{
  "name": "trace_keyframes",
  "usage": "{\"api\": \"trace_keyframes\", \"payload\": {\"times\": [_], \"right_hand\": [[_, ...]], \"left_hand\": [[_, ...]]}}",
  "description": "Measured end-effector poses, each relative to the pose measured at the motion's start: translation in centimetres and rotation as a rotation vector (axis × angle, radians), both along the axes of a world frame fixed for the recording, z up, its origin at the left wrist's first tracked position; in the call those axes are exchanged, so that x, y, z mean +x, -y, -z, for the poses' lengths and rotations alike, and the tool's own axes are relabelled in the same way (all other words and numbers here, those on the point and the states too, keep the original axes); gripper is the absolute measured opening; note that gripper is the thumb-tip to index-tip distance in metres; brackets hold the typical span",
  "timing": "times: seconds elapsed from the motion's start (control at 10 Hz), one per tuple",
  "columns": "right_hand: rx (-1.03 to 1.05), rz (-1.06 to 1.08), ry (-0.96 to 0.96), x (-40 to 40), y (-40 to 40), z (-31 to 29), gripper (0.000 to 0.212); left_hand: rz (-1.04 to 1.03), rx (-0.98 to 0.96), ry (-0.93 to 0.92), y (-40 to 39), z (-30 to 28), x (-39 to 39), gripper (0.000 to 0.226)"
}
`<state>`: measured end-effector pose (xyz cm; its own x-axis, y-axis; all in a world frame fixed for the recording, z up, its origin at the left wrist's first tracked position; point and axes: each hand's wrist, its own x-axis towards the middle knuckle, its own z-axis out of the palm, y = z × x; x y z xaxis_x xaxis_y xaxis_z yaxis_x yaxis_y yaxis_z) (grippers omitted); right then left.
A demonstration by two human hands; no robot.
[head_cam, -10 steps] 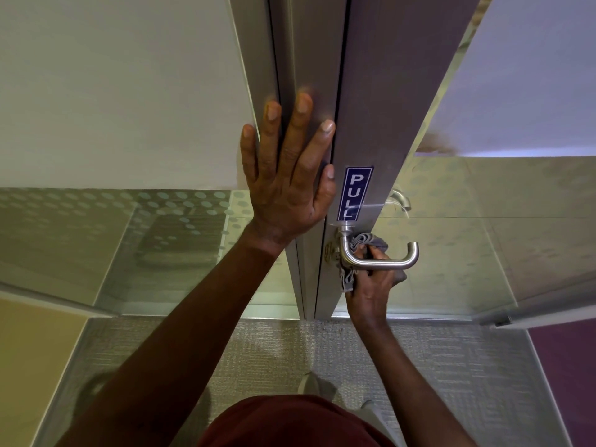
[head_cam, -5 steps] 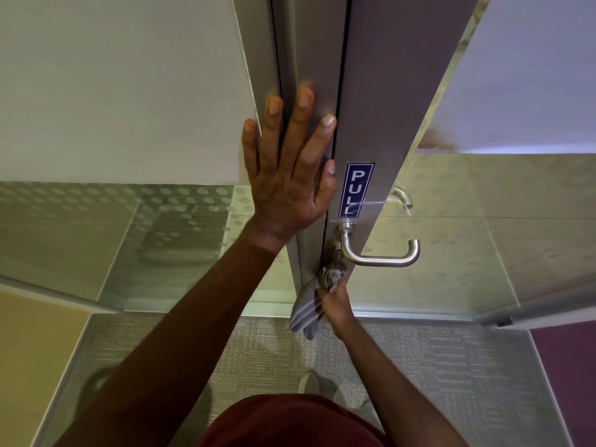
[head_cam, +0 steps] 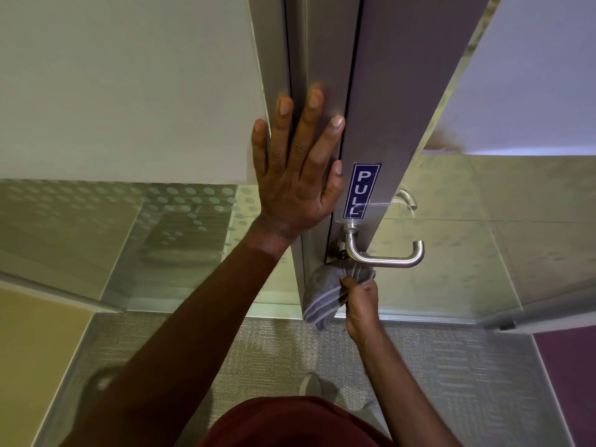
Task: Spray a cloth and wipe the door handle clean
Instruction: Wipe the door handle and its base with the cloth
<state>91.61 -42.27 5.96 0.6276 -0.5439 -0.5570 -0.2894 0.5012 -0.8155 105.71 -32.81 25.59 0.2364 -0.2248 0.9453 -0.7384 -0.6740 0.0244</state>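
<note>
**A:** Where's the handle, and where is your cloth against it?

**B:** Your brushed-steel lever door handle (head_cam: 383, 253) sticks out from the lower part of the grey metal door stile (head_cam: 387, 108), its bar running to the right and ending in a short turned-back tip. Your bunched grey cloth with pale stripes (head_cam: 325, 291) is pushed up under the handle's bend, right where the neck meets the stile; its top touches the underside of the bar, and the loose end hangs down past the stile's edge.

**A:** What are your hands doing?

**B:** Your right hand (head_cam: 361, 301) sits just below the bar with its fingers curled into the cloth, gripping it. Your left hand (head_cam: 300, 175) lies flat with fingers straight and spread, pressed on the metal frame (head_cam: 274, 75) and the door's edge, above and left of the handle, holding nothing.

**A:** And around that?

**B:** A blue vertical sticker with white letters reading PULL (head_cam: 362, 190) sits on the stile directly above the handle, just beside your left thumb. Frosted, dotted glass panels (head_cam: 96, 221) flank the door on both sides. Through the glass to the right of the stile, a second steel handle (head_cam: 406, 201) shows. Below, you're standing on grey textured carpet (head_cam: 451, 366).
</note>
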Motion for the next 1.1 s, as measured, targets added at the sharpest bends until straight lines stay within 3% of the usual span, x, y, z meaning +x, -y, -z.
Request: {"api": "trace_keyframes", "payload": {"times": [0.2, 0.3, 0.6, 0.8, 0.9, 1.0, 1.1], "right_hand": [[-0.663, -0.2, 0.037, -1.6, -0.8, 0.2, 0.037], [-1.138, -0.287, -0.028, -1.9, -0.4, 0.5, 0.052], [-1.621, -0.443, -0.108, -2.0, 2.1, 0.4, 0.076], [-1.632, -0.46, -0.066, -2.0, 2.9, 0.2, 0.081], [-1.198, -0.383, 0.059, -2.1, 1.6, 0.3, 0.074], [-0.711, -0.229, 0.229, -1.9, -1.1, -0.3, 0.086], [-0.689, -0.175, 0.272, -1.4, -1.7, -0.8, 0.095]], "left_hand": [[-0.003, 0.002, 0.002, 0.0, 0.0, 0.1, 0.048], [-0.004, 0.0, 0.003, 0.1, 0.2, 0.1, 0.048], [-0.004, -0.009, 0.01, 0.2, 0.1, 0.1, 0.048], [-0.001, -0.02, 0.008, 0.2, 0.1, 0.0, 0.047], [0.003, -0.02, 0.002, 0.1, 0.0, -0.1, 0.047], [-0.001, -0.009, 0.005, 0.1, 0.0, -0.1, 0.048], [0.002, -0.011, 0.0, 0.0, 0.0, 0.0, 0.049]]}}
